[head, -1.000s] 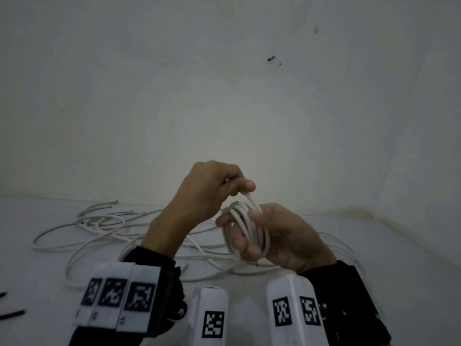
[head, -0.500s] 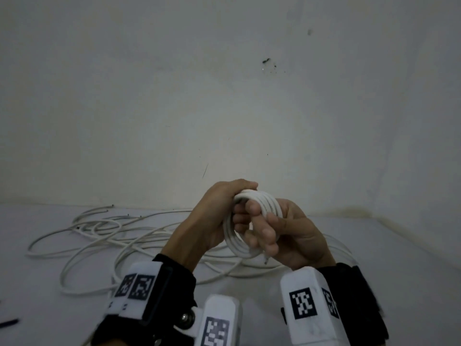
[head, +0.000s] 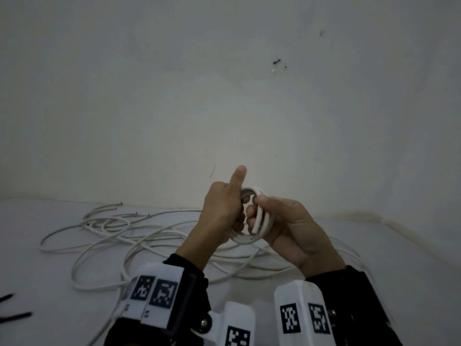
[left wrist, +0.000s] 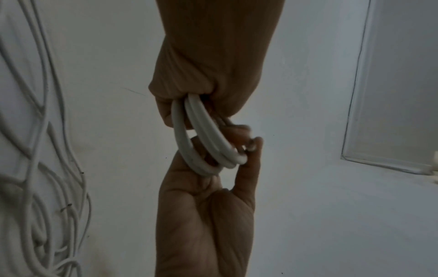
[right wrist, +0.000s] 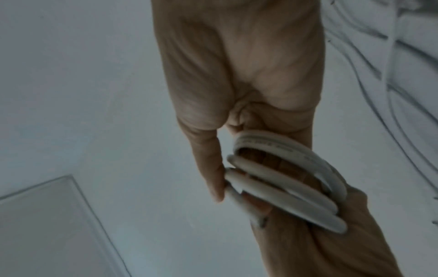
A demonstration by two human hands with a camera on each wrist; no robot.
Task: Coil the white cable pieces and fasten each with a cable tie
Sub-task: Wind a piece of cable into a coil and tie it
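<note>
A small coil of white cable [head: 258, 218] is held up in front of the wall between both hands. My right hand [head: 294, 228] grips its right side, with fingers curled round the strands and the thumb pressed on top. My left hand [head: 222, 211] holds the left side with curled fingers, its thumb sticking straight up. In the left wrist view the coil [left wrist: 206, 135] runs from the right fist [left wrist: 213, 46] above to my left hand [left wrist: 203, 215] below. The right wrist view shows several loops of the coil [right wrist: 284, 187].
Loose white cable pieces [head: 149, 236] sprawl on the white floor behind and under the hands, up to the wall. Two black cable ties [head: 15, 317] lie at the far left edge. A clear flat panel [left wrist: 391, 93] lies off to the right.
The left hand finished laying the cable end onto the coil and now holds the coil's left side, thumb raised. The right hand turned and closed round the coil's right side.
</note>
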